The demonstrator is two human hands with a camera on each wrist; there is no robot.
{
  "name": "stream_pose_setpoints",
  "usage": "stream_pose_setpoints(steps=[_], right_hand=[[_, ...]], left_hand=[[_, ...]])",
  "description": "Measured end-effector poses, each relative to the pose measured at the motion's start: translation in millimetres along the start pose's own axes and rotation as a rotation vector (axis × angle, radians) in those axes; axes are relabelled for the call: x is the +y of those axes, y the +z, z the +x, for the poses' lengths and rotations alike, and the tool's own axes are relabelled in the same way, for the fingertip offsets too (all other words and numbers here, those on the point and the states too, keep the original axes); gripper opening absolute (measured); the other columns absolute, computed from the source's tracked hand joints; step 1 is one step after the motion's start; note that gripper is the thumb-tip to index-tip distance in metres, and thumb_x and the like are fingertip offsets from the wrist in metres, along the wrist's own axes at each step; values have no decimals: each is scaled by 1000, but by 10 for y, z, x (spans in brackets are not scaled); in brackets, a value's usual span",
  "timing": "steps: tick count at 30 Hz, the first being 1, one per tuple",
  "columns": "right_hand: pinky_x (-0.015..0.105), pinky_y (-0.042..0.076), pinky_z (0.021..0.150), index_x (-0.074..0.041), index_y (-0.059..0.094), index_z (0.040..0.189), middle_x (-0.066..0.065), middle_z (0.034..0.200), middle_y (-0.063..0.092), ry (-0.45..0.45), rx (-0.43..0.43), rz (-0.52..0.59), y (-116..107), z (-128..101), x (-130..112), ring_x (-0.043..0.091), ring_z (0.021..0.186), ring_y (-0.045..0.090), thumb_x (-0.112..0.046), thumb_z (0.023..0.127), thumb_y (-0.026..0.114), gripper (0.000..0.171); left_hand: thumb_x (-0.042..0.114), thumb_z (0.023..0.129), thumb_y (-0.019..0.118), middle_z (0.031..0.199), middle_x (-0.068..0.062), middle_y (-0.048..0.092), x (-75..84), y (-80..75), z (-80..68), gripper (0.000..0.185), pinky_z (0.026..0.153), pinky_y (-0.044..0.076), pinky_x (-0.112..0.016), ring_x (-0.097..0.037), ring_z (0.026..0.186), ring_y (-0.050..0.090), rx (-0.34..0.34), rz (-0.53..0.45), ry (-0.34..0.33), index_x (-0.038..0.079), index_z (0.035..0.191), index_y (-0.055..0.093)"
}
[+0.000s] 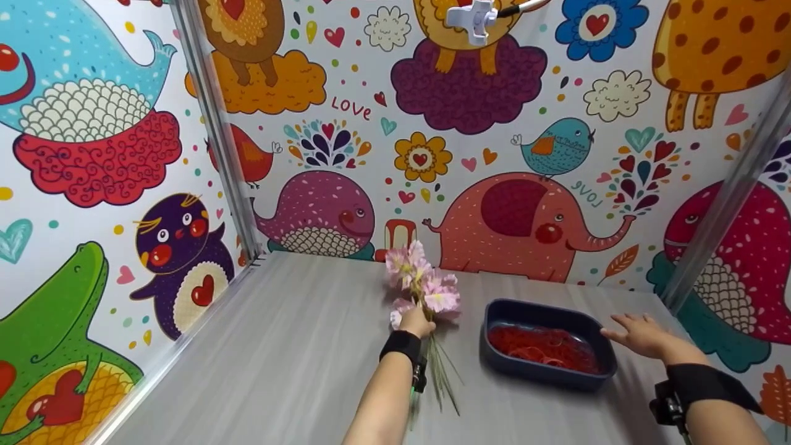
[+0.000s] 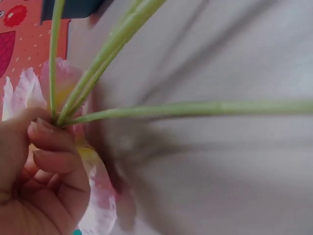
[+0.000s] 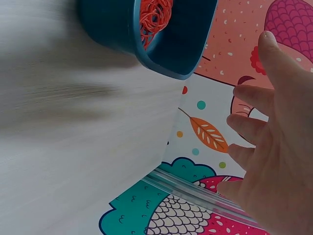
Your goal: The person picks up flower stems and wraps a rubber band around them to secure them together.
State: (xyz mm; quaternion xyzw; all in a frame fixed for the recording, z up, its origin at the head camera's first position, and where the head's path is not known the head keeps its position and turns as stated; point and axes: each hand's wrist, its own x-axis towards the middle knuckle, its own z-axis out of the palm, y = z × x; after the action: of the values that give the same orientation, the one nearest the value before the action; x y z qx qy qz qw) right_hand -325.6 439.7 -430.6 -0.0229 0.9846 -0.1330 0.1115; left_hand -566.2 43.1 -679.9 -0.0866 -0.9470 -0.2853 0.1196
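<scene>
My left hand (image 1: pixel 416 322) grips a bunch of pink artificial flowers (image 1: pixel 442 296) by the stems, just under the blossoms. Green stems (image 2: pixel 112 54) fan out from between thumb and curled fingers in the left wrist view. The flower heads point toward the back wall, and the stem ends trail toward me. My right hand (image 1: pixel 639 335) is held just right of a dark blue basin (image 1: pixel 537 374), its fingers spread and holding nothing. Inside that basin lies a heap of thin red rubber bands (image 1: pixel 544 347). In the right wrist view the right hand (image 3: pixel 274 132) is apart from the basin.
A grey wood-grain table (image 1: pixel 278 358) carries everything. Walls printed with cartoon animals (image 1: pixel 507 228) stand at the back and both sides, joined by metal corner posts (image 1: pixel 216 123). A white clamp (image 1: pixel 474 21) on a cable hangs at the top.
</scene>
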Motion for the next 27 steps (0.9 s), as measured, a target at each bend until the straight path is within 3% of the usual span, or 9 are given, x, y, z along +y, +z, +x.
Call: stream_pose_setpoints(steps=[2,6,7,9,11,17,22,27], right_hand=[[79,20,95,14,36,138,48,138,28,-11,22,-19,-23,-6,1,68,126,17,-63,95,40,88],[76,23,97,17,37,136,49,136,31,-43,69,-24,-76,-15,2,68,124,21,-56,98,41,82],[75,24,97,18,37,135,49,135,32,-53,86,-20,-91,-17,2,68,124,23,-54,99,42,80],[72,27,98,20,37,134,49,133,35,-72,125,-15,-120,-20,0,67,122,28,-49,101,42,77],[71,29,98,21,37,133,48,132,37,-83,170,-5,-144,-18,-10,65,121,32,-46,102,42,75],[69,31,100,20,35,135,47,134,36,-61,249,67,-201,46,-181,61,123,35,-52,102,37,79],[66,30,102,16,36,139,41,139,37,-92,277,189,-187,149,-567,58,127,34,-53,102,34,79],[64,30,104,10,37,142,37,142,38,-171,261,326,-41,248,-1035,54,129,36,-47,103,35,69]], left_hand=[[22,75,74,83,-16,69,261,-492,-166,36,69,52,-34,-25,76,64,-40,-64,10,-2,102,66],[9,78,73,88,-19,70,837,-1480,-546,26,75,53,-41,-31,84,67,-53,-198,27,-4,99,67],[7,79,72,90,-20,71,963,-1686,-622,23,77,53,-43,-33,86,67,-58,-227,23,-4,99,67],[3,81,69,91,-20,70,1116,-1921,-701,16,77,52,-43,-33,87,66,-31,-259,42,-4,95,66],[3,83,67,92,-18,70,1223,-2057,-725,14,77,52,-41,-30,86,65,-15,-262,47,-3,95,66],[0,83,67,95,-19,70,1424,-2227,-684,15,80,52,-37,-26,91,64,68,-317,147,-6,98,67],[1,86,66,79,-13,68,1561,-2314,-679,6,65,49,-26,-16,71,56,63,-371,196,-5,86,67],[4,88,65,79,-12,69,1678,-2325,-707,7,60,46,-18,-8,66,55,32,-413,209,-2,90,68]])
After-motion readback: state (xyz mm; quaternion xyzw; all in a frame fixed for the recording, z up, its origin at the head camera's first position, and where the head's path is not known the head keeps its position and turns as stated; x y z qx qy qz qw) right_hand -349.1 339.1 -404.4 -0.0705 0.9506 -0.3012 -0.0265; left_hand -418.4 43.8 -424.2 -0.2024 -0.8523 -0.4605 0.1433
